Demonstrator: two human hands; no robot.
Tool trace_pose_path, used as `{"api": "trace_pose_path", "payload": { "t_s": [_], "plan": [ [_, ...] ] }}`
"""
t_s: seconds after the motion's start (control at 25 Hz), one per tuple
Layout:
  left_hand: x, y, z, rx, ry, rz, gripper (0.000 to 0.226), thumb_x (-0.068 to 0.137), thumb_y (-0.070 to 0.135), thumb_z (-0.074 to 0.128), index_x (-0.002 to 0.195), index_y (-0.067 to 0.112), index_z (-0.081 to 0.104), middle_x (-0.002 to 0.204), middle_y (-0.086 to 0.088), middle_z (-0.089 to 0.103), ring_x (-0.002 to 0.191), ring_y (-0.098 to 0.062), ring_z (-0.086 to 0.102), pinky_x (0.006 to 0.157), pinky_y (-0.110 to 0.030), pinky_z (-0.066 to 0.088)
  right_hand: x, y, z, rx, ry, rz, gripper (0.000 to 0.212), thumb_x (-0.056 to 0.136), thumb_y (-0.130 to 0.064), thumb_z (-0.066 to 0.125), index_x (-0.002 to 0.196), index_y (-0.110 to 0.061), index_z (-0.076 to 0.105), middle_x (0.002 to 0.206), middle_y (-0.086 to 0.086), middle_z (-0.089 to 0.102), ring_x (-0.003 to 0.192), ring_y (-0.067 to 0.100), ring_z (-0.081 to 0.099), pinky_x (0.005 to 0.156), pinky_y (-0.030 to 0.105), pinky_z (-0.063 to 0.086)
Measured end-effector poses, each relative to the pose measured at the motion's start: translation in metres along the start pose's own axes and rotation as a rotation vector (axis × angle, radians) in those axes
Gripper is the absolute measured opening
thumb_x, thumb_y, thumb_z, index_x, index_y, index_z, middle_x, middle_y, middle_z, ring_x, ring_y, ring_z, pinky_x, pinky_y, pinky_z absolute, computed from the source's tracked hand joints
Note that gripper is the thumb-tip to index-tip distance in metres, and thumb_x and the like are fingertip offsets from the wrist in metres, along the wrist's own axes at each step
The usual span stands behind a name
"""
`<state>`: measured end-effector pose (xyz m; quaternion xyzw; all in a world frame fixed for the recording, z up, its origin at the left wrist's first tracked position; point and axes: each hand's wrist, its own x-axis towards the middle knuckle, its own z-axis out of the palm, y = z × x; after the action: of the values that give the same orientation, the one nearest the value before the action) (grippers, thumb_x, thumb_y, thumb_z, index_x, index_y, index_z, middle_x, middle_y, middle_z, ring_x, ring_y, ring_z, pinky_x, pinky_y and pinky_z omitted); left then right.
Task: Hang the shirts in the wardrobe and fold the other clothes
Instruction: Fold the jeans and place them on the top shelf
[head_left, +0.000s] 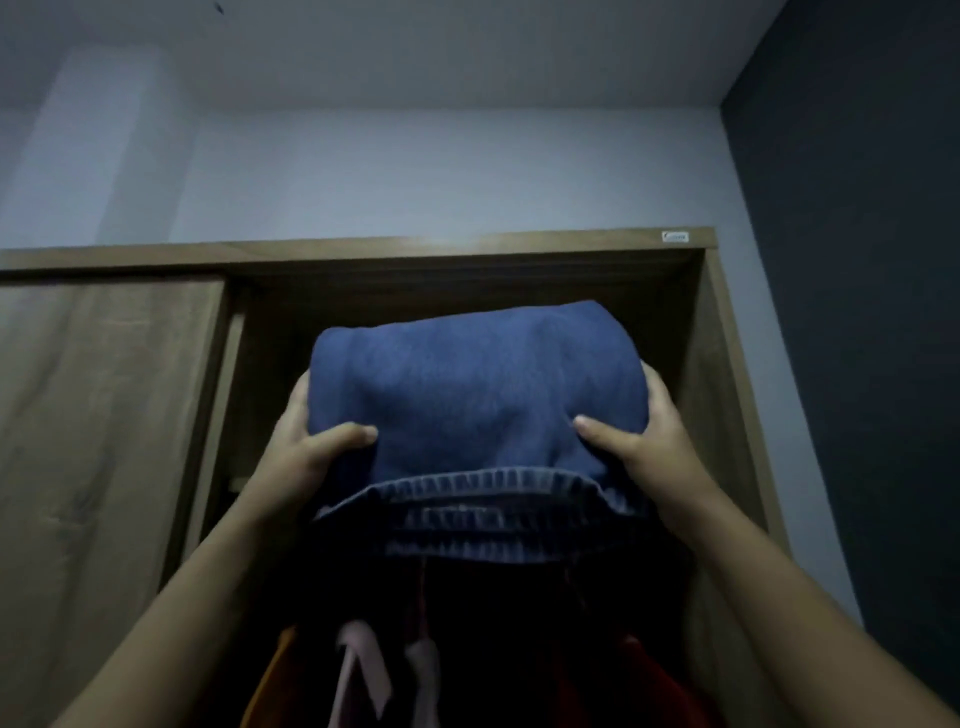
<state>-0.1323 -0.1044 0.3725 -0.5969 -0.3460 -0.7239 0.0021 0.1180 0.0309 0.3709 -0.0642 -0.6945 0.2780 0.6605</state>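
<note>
The folded jeans (478, 395) are held up before the wardrobe's (363, 248) open upper compartment. The left hand (311, 447) and right hand (644, 441) grip opposite sides, fingers wrapped behind. The denim looks thick, soft and probably weighty, so support under both ends should keep the folds together.

This is a room in a home, most likely a bedroom. A tall wood-grain wardrobe (363, 249) stands against a pale painted wall (415, 171), its sliding door (104, 415) covering the left half while the right half stands open. Clothes (363, 670) in pink and orange show low in the dark opening, and a folded blue garment (467, 389) is held up before it. A dark wall (857, 260) meets the pale one on the right, under a plain white ceiling (415, 52).
</note>
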Motion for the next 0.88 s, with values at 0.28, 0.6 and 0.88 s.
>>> {"api": "trace_pose_path", "payload": {
  "t_s": [0.28, 0.6, 0.88],
  "plan": [
    [0.123, -0.05, 0.051, 0.041, -0.005, -0.36, 0.078, 0.079, 0.001, 0.068, 0.143, 0.018, 0.027, 0.119, -0.011, 0.055, 0.08, -0.017, 0.06, 0.055, -0.03, 0.049, 0.117, 0.053, -0.016, -0.082, 0.032, 0.457, 0.092, 0.084, -0.013, 0.068, 0.149, -0.017, 0.003, 0.144, 0.008, 0.036, 0.123, 0.025, 0.046, 0.092, 0.038, 0.044],
    [0.12, -0.093, 0.048, 0.658, -0.513, -0.473, 0.03, 0.088, 0.039, 0.06, 0.118, 0.033, 0.058, 0.138, 0.0, 0.046, 0.116, -0.013, 0.049, 0.097, -0.031, 0.045, 0.114, 0.093, -0.044, -0.621, -0.074, 0.615, 0.083, 0.078, -0.048, 0.069, 0.144, -0.021, 0.028, 0.144, 0.014, 0.036, 0.124, 0.032, 0.046, 0.096, 0.042, 0.044],
    [0.115, -0.102, 0.055, 1.125, -0.756, 0.087, 0.066, 0.087, 0.055, 0.051, 0.145, 0.038, 0.024, 0.157, 0.003, 0.018, 0.142, -0.014, 0.022, 0.107, -0.02, 0.019, 0.097, 0.072, -0.031, -1.089, -0.707, 0.023, 0.086, 0.061, -0.081, 0.055, 0.136, -0.048, 0.033, 0.141, -0.014, 0.044, 0.128, 0.011, 0.043, 0.106, 0.039, 0.037]
  ]
}}
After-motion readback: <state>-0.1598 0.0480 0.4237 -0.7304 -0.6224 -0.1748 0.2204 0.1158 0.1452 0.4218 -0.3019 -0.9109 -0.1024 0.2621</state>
